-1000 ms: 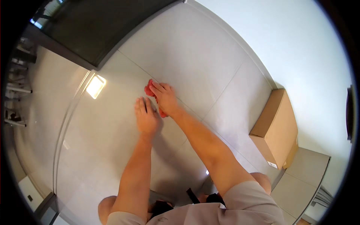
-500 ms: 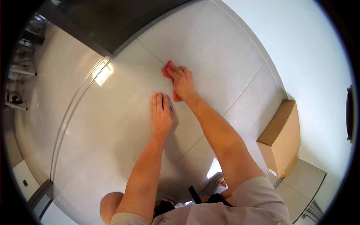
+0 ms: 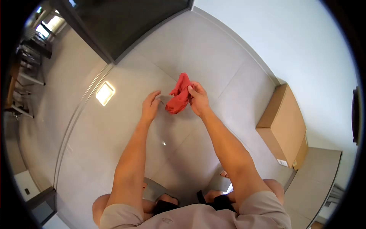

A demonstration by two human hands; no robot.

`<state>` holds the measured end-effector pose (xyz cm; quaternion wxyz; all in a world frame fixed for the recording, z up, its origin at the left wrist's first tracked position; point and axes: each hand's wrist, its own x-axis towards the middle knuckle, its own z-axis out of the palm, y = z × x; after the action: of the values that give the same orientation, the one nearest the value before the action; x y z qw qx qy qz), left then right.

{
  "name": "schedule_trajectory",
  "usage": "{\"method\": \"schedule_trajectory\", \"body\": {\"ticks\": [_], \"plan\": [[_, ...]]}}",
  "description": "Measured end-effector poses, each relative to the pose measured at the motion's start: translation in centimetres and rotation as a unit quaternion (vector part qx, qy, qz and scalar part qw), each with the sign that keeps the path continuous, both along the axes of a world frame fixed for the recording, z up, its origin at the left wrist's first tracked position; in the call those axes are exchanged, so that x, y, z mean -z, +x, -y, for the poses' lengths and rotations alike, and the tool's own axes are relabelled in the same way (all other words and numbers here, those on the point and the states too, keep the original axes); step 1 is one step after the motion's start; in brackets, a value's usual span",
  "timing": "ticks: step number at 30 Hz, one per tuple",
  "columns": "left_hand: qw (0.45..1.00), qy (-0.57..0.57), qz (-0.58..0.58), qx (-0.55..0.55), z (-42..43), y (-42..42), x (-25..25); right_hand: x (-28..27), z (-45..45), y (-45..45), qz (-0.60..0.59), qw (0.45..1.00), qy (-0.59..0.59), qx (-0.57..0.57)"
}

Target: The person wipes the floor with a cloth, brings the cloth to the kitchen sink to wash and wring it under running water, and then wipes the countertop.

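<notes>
A crumpled red cloth (image 3: 178,97) hangs from my right hand (image 3: 198,98), pinched between thumb and fingers at its right edge. The cloth is above the grey tiled floor (image 3: 183,152), between my two hands. To its left is my left hand (image 3: 151,105), apart from the cloth, with fingers bent. A small dark thin thing shows beside the left fingertips; whether those fingers hold it is not clear.
Against the white wall (image 3: 305,65) at the right stands a cardboard box (image 3: 288,126). A dark panel (image 3: 129,23) rises at the upper left, beside a curved floor track (image 3: 76,110). Chair legs (image 3: 32,78) show at the far left.
The red cloth has come off the floor, lifted in my right hand and bunched up. My left hand has also risen from the floor and turned sideways. The view has shifted.
</notes>
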<state>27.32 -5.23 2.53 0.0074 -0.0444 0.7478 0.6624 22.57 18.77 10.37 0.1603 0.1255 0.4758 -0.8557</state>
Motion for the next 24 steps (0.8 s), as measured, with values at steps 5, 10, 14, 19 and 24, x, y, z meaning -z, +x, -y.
{"method": "schedule_trajectory", "body": {"ticks": [5, 10, 14, 19, 24], "plan": [[0.974, 0.184, 0.113, 0.068, -6.8, 0.2, -9.3, -1.8, -2.0, 1.8, -0.012, 0.998, -0.04, -0.038], [0.96, 0.241, 0.141, 0.024, -6.1, -1.1, -8.1, -4.6, -5.0, 1.1, -0.024, 0.997, -0.032, -0.071], [0.942, 0.289, 0.166, -0.043, -5.5, -0.9, -9.6, -5.4, -6.8, 0.3, -0.017, 0.996, 0.078, -0.043], [0.949, 0.273, 0.137, -0.08, -4.5, -1.6, -10.6, -6.1, -7.8, -0.6, -0.015, 0.991, 0.132, 0.011], [0.965, 0.219, 0.139, -0.05, -3.3, -3.0, -10.7, -6.9, -8.0, -1.1, -0.014, 0.99, 0.133, 0.035]]}}
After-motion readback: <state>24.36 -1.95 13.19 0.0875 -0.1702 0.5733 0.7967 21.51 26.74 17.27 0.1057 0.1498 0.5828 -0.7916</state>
